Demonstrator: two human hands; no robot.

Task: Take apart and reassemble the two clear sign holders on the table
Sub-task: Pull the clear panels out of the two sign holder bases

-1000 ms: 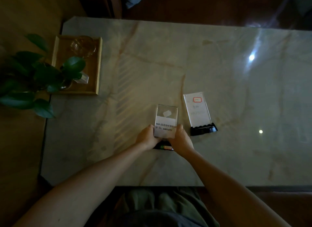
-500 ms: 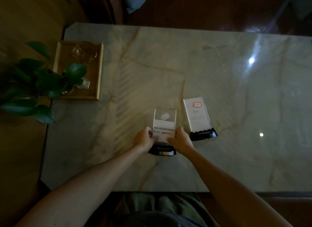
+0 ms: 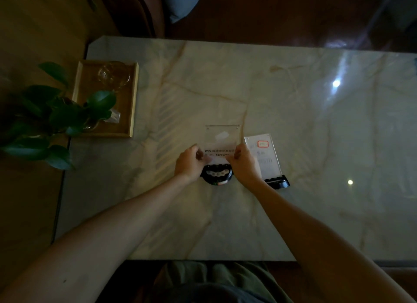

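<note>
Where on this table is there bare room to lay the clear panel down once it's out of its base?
Bare marble lies between the wooden tray and the clear panel, along the table's far edge, and right of the second sign holder. It is crowded around the black base, where the left hand, right hand and second holder sit close.

Pale marbled surface [image 3: 293,113], glossy, tan veins, light spots reflected at right. Wooden tray [image 3: 133,99] at left edge, holding glassware. Black base [image 3: 217,175] near centre front. Second sign holder [image 3: 267,158] just right of it, standing upright in own black base.
</note>
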